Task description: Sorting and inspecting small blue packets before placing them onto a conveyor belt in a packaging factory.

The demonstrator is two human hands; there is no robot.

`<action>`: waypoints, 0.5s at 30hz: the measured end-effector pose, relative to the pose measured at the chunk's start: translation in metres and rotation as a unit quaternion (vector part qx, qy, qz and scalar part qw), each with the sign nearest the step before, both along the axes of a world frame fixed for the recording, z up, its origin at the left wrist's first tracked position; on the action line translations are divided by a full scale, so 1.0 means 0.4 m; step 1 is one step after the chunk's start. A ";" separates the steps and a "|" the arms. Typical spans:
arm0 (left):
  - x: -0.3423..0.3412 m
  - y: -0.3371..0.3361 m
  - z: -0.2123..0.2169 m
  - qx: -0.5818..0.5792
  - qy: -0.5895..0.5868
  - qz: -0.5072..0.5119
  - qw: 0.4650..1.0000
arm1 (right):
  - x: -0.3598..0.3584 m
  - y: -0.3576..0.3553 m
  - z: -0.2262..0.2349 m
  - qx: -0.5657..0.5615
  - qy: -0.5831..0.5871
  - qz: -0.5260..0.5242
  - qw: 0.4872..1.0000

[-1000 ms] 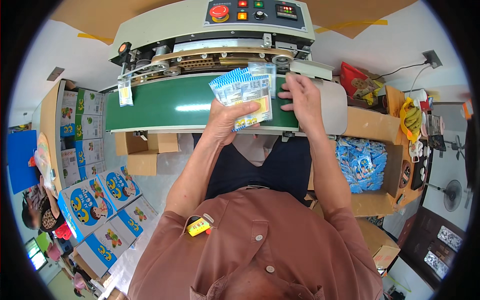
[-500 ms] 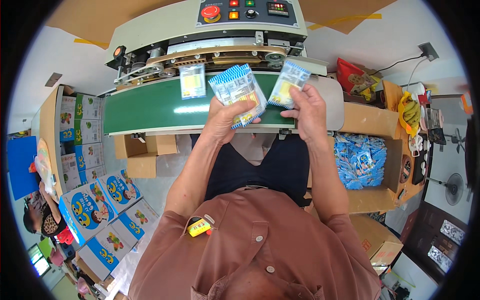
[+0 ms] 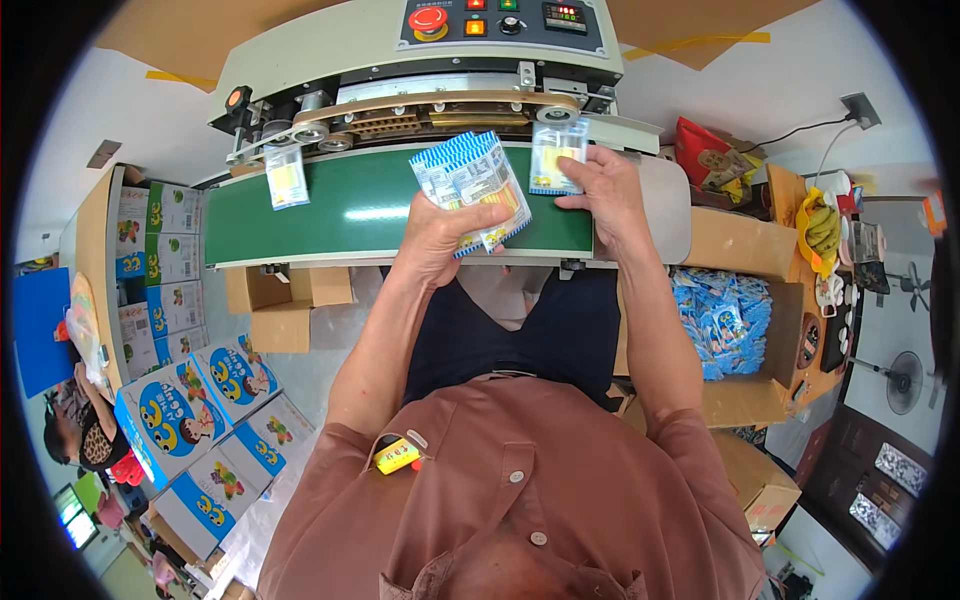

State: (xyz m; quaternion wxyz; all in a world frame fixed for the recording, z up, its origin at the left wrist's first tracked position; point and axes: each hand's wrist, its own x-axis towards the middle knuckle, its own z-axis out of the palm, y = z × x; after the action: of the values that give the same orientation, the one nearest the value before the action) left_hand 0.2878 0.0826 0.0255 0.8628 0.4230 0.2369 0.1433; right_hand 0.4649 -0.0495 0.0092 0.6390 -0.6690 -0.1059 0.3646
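Observation:
Several blue-and-white plastic packets (image 3: pixel 468 178) are fanned in my left hand (image 3: pixel 440 232), its thumb pressed across their front. My right hand (image 3: pixel 612 197) pinches a single clear packet (image 3: pixel 549 158) with a blue striped edge and yellow contents. That packet's upper edge meets the sealing machine's belt (image 3: pixel 430 103) at the right-hand roller. Another packet (image 3: pixel 287 178) hangs from the belt at the machine's left end. Below both hands lies the green conveyor (image 3: pixel 370 215).
A control panel with a red stop button (image 3: pixel 428 21) tops the machine. On the right, a cardboard box (image 3: pixel 740 399) holds many blue packets (image 3: pixel 722 320). Printed cartons (image 3: pixel 170 420) are stacked at left. Another person (image 3: pixel 95 430) is at the far left.
My right hand has brought its packet up and left to the belt's right end. The other packet has travelled left along the machine. My left hand has barely moved.

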 end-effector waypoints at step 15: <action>0.040 -0.045 -0.025 -0.001 -0.024 0.004 1.000 | -0.130 -0.047 0.014 0.101 0.004 0.058 0.993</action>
State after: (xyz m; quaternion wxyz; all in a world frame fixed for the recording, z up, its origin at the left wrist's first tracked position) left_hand 0.3037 0.0648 0.0156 0.8681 0.4176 0.2177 0.1567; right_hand 0.4130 -0.0681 0.0146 0.6813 -0.5923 -0.1786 0.3913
